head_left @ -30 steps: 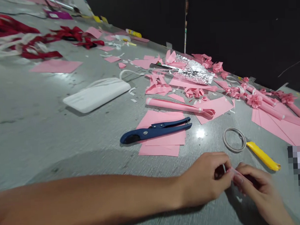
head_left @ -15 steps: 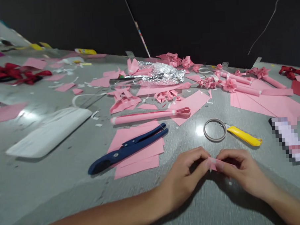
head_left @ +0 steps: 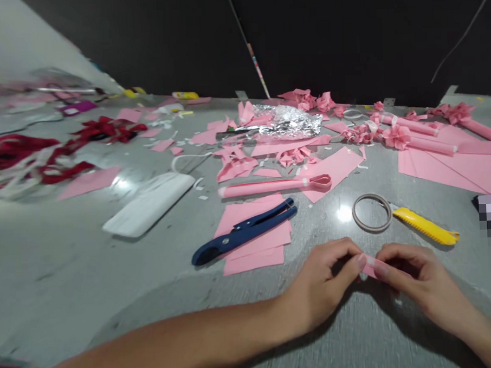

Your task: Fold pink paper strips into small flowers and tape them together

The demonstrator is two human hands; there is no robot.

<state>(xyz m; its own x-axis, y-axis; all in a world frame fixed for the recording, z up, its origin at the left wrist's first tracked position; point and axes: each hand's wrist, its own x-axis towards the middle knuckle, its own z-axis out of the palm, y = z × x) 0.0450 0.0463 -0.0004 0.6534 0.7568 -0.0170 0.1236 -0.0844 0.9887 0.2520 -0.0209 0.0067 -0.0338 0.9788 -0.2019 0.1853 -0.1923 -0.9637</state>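
Observation:
My left hand (head_left: 323, 286) and my right hand (head_left: 416, 279) meet low at the near edge of the grey table (head_left: 69, 257). Both pinch a small pink paper piece (head_left: 369, 267) between their fingertips; most of it is hidden by the fingers. Just beyond the hands lie a thin tape ring (head_left: 371, 212) and a yellow cutter (head_left: 426, 226). To the left, blue-handled scissors (head_left: 243, 233) rest on pink paper sheets (head_left: 256, 243). A rolled pink paper tube (head_left: 270, 186) lies behind them.
A white pouch (head_left: 149, 204) lies at the left. Crumpled foil (head_left: 287, 121), pink scraps and finished pink paper flowers on tubes (head_left: 414, 138) fill the far side. Red ribbon pieces (head_left: 105, 129) sit at the far left. A dark wall stands behind the table.
Both hands stay pinched on the pink piece. The view has swung, so the table's things shifted in frame; the hands sit a little further right than half a second ago.

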